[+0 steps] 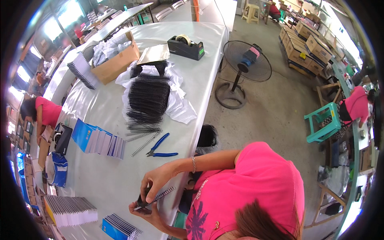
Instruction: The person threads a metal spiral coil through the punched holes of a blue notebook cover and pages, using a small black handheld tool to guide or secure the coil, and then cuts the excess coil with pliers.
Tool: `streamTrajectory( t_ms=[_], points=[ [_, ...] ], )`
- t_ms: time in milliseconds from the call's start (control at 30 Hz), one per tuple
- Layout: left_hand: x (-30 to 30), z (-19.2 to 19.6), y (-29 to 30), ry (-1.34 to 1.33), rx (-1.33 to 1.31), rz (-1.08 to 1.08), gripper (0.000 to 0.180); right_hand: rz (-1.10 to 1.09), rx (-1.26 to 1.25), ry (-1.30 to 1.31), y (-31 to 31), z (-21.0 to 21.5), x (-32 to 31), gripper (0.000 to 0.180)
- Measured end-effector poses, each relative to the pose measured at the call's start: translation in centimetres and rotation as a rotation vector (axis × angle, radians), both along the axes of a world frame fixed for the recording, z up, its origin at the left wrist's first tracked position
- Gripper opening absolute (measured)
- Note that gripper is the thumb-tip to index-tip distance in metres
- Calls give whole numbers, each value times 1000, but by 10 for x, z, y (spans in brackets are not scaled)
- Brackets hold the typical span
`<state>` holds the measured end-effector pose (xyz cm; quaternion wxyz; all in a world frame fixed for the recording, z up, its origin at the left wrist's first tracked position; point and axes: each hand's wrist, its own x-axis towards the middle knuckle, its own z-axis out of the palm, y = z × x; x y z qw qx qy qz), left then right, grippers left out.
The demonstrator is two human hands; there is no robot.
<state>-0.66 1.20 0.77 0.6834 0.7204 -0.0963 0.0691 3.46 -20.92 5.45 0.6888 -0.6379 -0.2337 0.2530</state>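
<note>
My right hand (157, 181) is bent over a small dark piece (143, 199), gripping it from above. From below, my left hand (148, 214) steadies the same piece with its fingers closed. A spiral binding coil (165, 193) sticks out beside the fingers toward the table edge; how it joins the dark piece is hidden. Blue-handled cutting pliers (162, 148) lie spread on the table beyond my right hand. Loose coils (146, 143) rest near them, below a heap of black spiral coils (148, 98) on white wrapping. Spiral-bound blue booklets (120, 228) lie beside my left hand.
Blue-covered booklets (100, 140) are fanned out on the white table (108, 176). A bound stack (72, 210), a cardboard box (116, 62) and a tape dispenser (186, 47) also stand there. A floor fan (242, 66) is beside the table. Co-workers sit on both sides.
</note>
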Motion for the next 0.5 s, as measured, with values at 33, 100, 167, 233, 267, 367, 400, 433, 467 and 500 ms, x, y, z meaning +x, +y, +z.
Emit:
streamTrajectory(
  t_ms=[33,100,167,233,267,367,400,433,467,500],
  points=[
    [1,-4,4,13,-11,-14,92,5,-25,-33,3,5,-3,40],
    [4,-16,15,41,-32,-46,92,-6,-44,-36,3,5,-5,40],
    [0,-5,3,31,-46,-42,91,-31,-35,12,-3,5,-1,38],
    [-1,-5,0,54,-29,-19,91,55,68,11,-3,13,-9,38],
    [0,-10,4,83,-6,2,91,101,120,13,-3,17,-12,38],
    [-1,-12,6,98,28,37,91,145,71,-72,1,11,-7,39],
    [-1,-10,5,90,31,50,91,4,-79,-246,-2,3,-3,40],
    [-1,-12,4,59,-6,19,91,-117,-231,-418,-3,-8,3,42],
    [2,-13,9,29,-13,13,91,-223,-342,-590,7,-5,7,43],
    [2,-15,12,1,-20,14,91,-102,-170,-310,5,-5,7,44]
  ],
)
